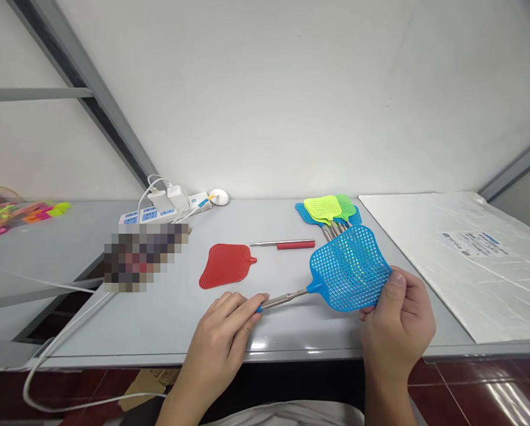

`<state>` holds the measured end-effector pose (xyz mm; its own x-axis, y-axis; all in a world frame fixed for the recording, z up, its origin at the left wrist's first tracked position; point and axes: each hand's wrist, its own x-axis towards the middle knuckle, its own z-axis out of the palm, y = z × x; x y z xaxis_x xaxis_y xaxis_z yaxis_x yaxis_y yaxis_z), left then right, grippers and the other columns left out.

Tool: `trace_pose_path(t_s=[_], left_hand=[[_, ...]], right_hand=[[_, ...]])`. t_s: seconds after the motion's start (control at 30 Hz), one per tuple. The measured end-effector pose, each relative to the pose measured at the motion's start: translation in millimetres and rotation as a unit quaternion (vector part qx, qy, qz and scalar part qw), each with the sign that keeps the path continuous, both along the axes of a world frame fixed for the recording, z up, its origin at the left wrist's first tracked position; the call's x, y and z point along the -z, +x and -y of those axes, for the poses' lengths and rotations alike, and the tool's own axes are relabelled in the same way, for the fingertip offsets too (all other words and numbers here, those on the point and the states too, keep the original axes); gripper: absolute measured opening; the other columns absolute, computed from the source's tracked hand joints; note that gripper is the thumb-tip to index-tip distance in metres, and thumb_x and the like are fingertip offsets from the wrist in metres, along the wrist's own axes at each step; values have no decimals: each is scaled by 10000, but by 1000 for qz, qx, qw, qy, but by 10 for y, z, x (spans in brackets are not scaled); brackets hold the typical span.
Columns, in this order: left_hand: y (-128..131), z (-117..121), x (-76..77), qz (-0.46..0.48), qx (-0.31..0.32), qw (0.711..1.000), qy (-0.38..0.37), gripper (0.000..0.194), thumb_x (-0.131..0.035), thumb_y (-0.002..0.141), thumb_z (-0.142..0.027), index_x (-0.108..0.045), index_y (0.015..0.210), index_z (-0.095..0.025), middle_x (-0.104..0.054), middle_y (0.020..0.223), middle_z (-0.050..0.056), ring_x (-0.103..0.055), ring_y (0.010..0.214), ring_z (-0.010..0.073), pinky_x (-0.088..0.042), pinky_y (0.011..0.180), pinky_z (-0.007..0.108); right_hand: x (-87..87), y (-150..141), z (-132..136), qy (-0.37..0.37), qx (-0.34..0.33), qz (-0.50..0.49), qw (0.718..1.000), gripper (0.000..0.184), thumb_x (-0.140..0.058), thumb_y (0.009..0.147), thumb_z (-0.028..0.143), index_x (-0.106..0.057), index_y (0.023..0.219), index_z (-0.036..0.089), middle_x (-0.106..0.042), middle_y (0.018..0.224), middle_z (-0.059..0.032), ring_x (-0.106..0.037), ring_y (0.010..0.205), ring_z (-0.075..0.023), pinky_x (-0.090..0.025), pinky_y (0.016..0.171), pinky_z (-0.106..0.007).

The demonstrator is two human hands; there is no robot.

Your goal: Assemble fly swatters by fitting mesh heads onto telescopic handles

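A blue fly swatter point(351, 269) with a perforated head and a metal telescopic shaft is held between both hands above the table's front part. My left hand point(229, 325) is closed round its handle end, where a bit of blue grip shows. The swatter head's right edge is pinched by my right hand point(400, 313), thumb on top. Behind my left hand lies a loose red swatter head point(227, 265). Close by rests a separate metal rod with a red grip point(295, 244). Assembled swatters in yellow-green point(322, 207), green and blue are piled farther back.
A white power strip point(147, 214) with plugged-in chargers and cables stands at the back left, near a blurred-out object point(140, 260). A white wrapped panel point(442, 284) covers the right side. Colourful items point(11, 213) lie at far left; a white cable point(38, 367) hangs over the front edge.
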<state>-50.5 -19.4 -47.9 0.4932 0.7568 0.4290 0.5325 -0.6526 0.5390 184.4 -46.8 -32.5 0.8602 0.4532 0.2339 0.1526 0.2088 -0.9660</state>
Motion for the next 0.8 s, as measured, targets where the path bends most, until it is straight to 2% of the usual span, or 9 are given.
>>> trace_pose_path(t_s=[0.07, 0.17, 0.23, 0.37, 0.47, 0.53, 0.63, 0.7, 0.8], left_hand=[[-17, 5, 5, 16, -6, 1000, 17, 384, -491, 977, -99, -548, 1326, -250, -557, 878, 23, -528, 792, 165, -435, 711, 277], [-63, 24, 15, 24, -9, 999, 39, 406, -481, 970, -69, -539, 1331, -244, -542, 852, 18, -525, 763, 154, -433, 690, 261], [-99, 52, 14, 12, -2, 998, 56, 409, -482, 961, -59, -540, 1327, -232, -549, 854, 27, -524, 762, 161, -431, 681, 270], [-113, 173, -44, -25, 7, 997, 77, 419, -493, 945, -62, -539, 1327, -228, -574, 842, 38, -532, 739, 177, -432, 657, 292], [-62, 295, -139, -43, -4, 997, 70, 389, -485, 956, -107, -545, 1319, -236, -583, 790, 26, -553, 674, 171, -447, 612, 280], [-21, 371, -209, -46, -16, 996, 74, 342, -475, 964, -144, -566, 1278, -243, -597, 760, 18, -570, 625, 163, -460, 581, 266], [35, 452, -295, -36, -46, 995, 81, 247, -452, 982, -193, -601, 1166, -261, -660, 781, 12, -614, 600, 156, -483, 579, 257], [65, 481, -331, -31, -65, 995, 64, 201, -442, 998, -230, -610, 1102, -269, -697, 807, 4, -649, 618, 158, -499, 593, 256], [82, 487, -360, -27, -61, 997, 39, 195, -431, 1012, -267, -615, 1077, -276, -721, 817, -13, -680, 639, 155, -513, 585, 243]], right_hand=[[-6, -37, 28, 22, -58, -50, 997, 267, -660, 877, 482, -583, 947, 237, -504, 563, 74, -446, 363, -86, -373, 325, -198], [-18, -84, 85, 49, -129, -135, 981, 330, -790, 781, 380, -539, 964, 267, -513, 563, 106, -415, 340, -68, -362, 323, -185], [-14, -92, 121, 56, -156, -166, 972, 313, -818, 749, 332, -542, 871, 247, -477, 505, 115, -386, 324, -59, -339, 313, -172], [40, -94, 165, 49, -245, -150, 957, 339, -787, 773, 334, -504, 634, 209, -421, 409, 90, -399, 304, -77, -301, 287, -183], [69, -153, 209, 45, -325, -98, 940, 320, -720, 837, 315, -538, 597, 204, -444, 408, 67, -447, 326, -100, -378, 338, -227], [54, -219, 257, 46, -344, -89, 934, 327, -706, 850, 292, -549, 577, 206, -423, 394, 74, -422, 323, -90, -427, 397, -253], [-2, -309, 333, 27, -326, -124, 937, 337, -722, 840, 288, -549, 560, 213, -398, 389, 84, -380, 335, -76, -446, 454, -268], [-26, -336, 359, 14, -327, -145, 934, 355, -722, 843, 308, -542, 552, 215, -391, 388, 82, -370, 347, -77, -448, 469, -275], [2, -322, 324, 26, -356, -144, 923, 362, -701, 864, 329, -534, 564, 215, -383, 383, 85, -351, 343, -77, -445, 456, -276]])
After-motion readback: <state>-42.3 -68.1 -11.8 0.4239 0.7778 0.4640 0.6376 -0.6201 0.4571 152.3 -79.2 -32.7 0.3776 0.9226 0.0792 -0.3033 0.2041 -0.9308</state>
